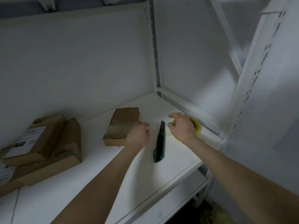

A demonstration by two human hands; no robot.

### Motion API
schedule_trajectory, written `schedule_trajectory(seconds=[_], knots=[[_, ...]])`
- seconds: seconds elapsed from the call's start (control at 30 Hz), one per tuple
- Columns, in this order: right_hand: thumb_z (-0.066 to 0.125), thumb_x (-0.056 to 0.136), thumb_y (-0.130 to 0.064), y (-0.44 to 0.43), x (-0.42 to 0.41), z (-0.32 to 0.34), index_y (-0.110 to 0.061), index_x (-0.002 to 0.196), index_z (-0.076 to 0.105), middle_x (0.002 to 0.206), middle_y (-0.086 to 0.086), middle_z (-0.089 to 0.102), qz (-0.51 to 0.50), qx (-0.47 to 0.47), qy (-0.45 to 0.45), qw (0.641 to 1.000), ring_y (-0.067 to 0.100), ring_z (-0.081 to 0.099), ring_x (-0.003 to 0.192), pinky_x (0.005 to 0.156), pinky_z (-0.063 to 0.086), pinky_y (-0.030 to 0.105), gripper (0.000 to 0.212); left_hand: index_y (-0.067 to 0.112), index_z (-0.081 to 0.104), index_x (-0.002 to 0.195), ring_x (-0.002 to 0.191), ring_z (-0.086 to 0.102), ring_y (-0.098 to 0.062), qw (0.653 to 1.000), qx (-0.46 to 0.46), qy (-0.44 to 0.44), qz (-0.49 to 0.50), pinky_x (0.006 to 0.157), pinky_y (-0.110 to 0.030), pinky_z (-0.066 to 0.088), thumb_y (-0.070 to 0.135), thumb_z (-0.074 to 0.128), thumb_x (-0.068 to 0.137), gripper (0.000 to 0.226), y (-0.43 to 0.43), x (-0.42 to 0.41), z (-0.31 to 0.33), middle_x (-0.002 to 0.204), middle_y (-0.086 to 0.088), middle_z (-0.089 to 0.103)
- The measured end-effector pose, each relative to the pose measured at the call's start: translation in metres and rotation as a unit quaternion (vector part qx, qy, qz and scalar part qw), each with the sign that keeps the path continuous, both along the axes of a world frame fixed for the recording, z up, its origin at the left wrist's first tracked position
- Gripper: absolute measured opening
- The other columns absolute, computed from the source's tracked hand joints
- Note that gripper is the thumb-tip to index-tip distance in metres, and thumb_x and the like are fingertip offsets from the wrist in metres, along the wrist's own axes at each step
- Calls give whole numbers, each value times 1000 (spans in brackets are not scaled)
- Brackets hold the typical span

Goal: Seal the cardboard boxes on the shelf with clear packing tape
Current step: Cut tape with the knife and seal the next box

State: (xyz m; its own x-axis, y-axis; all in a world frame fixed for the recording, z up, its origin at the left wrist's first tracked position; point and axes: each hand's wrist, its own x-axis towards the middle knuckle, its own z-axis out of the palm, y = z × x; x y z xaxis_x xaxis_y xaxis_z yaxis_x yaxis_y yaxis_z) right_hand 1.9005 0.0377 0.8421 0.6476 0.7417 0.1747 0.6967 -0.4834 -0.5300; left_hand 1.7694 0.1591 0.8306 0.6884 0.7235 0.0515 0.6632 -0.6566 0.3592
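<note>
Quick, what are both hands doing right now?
Left hand: open, loosely curled, holding nothing.
Right hand: curved over the yellow roll of tape; grip cannot be told.

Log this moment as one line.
left hand: by box | right hand: grips tape | cutter: lying between hands
</note>
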Motion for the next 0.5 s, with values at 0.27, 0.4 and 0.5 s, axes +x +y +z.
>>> schedule_trajectory(seconds=[0.27,0.4,0.5], knots=[[41,102,-40,119,-111,-7,-10,155,-6,163,2,-9,96,-18,226,969,25,23,146,114,29,35,77,1,32,143,136,33,-32,989,-50,-11,140,108,-35,29,13,38,101,44,84,-67,3,150,-17,30],[50,100,-29,141,-122,-32,-3,152,-13,162,13,-1,43,-6,319,947,28,23,145,115,26,30,86,3,37,142,132,40,-30,978,-142,-49,144,108,-37,33,11,39,98,44,97,-72,-8,145,-15,42],[48,100,-18,137,-117,-34,-5,153,-7,159,12,21,27,10,363,931,29,35,139,110,33,30,77,4,53,126,115,54,-32,952,-223,-108,180,100,-41,43,11,45,93,34,102,-83,-11,126,-15,57]])
